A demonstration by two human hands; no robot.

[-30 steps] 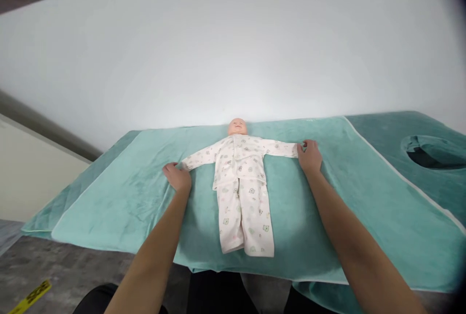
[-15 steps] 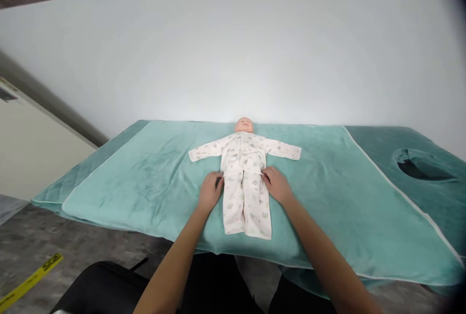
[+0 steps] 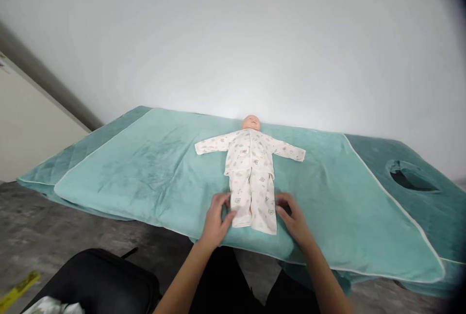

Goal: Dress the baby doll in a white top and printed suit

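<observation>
A baby doll lies on its back, its head toward the wall. It wears a white printed long-sleeved top with both sleeves spread out sideways. White printed trousers cover its legs, the top's hem overlapping their waist. My left hand is beside the left trouser leg near its cuff, thumb and fingers apart. On the other side, my right hand sits by the right trouser leg with its fingers apart. Neither hand holds anything.
A green plush cover with white piping lies over the bed. At the right, the bed has an oval face hole. A white wall stands behind. A black chair is at lower left, with yellow tape on the floor.
Both hands have left the top's hem at the waist and moved down toward the trouser cuffs, their fingers opening. The camera view has tilted down slightly.
</observation>
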